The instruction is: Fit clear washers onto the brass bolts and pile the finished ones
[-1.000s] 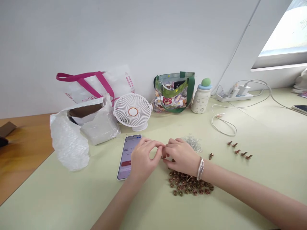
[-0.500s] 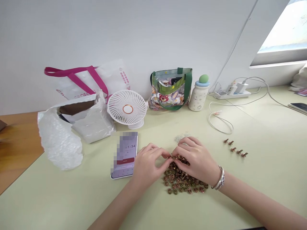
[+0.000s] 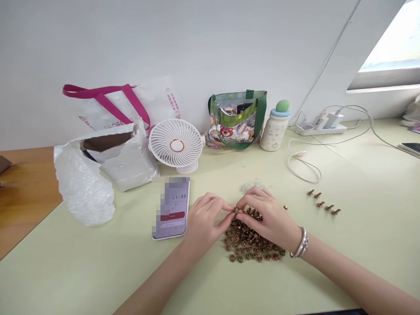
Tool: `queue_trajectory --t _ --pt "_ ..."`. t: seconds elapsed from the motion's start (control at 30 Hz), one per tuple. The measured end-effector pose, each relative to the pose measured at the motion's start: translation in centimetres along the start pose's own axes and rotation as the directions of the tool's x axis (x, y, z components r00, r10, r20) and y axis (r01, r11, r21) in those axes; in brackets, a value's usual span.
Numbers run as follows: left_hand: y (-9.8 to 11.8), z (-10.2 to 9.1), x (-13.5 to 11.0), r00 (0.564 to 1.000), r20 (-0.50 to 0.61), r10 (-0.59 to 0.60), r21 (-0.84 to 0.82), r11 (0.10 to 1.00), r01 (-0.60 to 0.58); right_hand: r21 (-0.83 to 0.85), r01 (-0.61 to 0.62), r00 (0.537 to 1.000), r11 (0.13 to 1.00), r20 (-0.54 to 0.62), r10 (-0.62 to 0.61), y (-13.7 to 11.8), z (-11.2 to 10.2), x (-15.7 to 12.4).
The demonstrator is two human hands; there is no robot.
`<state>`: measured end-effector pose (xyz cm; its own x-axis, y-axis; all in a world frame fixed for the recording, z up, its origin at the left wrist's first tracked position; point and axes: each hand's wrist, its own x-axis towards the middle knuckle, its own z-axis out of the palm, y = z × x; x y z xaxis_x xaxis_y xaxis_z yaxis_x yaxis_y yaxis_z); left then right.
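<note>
A copper-coloured screw (image 3: 238,211) is pinched between both hands, lying roughly level above a pile. My left hand (image 3: 206,218) grips its left end between thumb and forefinger. At the other end, the thumb and fingertips of my right hand (image 3: 267,214) close on it. Below spreads the pile of similar screws (image 3: 249,243), partly covered by my right hand; those at the near edge stand head up. Behind my right hand lies a small heap of clear little pieces (image 3: 254,185), too small to make out. Several loose screws (image 3: 320,204) lie in a slanting row to the right.
A phone (image 3: 171,210) showing a timer lies left of my left hand. Farther back stand a white fan (image 3: 177,145), a plastic bag (image 3: 85,183), a patterned green bag (image 3: 234,124) and a bottle (image 3: 275,131). A cable (image 3: 303,162) runs from a power strip (image 3: 320,130).
The screw between my fingertips now shows more clearly, with my hands slightly farther apart. The camera view has shifted a little. The phone's timer has advanced.
</note>
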<state>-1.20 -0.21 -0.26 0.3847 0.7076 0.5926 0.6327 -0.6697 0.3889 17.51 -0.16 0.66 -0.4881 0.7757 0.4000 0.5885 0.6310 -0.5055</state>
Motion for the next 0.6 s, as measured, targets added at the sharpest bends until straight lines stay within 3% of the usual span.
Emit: queue_trajectory --t 0.17,0.47,0.6 --pt "0.16 -0.13 -0.05 0.996 -0.038 0.079 0.041 0.996 -0.078 0.034 -0.028 0.999 0.999 -0.015 0.028 -0.24 0.19 0.03" --pt "-0.12 -0.37 0.08 0.986 0.027 0.166 -0.028 0.986 -0.165 0.133 -0.084 0.994 0.988 0.075 0.074 -0.21 0.34 -0.15" --pt "-0.20 -0.27 0.09 0.984 0.034 0.175 -0.033 0.984 -0.174 0.132 -0.047 0.998 0.990 0.046 0.041 -0.29 0.41 -0.35"
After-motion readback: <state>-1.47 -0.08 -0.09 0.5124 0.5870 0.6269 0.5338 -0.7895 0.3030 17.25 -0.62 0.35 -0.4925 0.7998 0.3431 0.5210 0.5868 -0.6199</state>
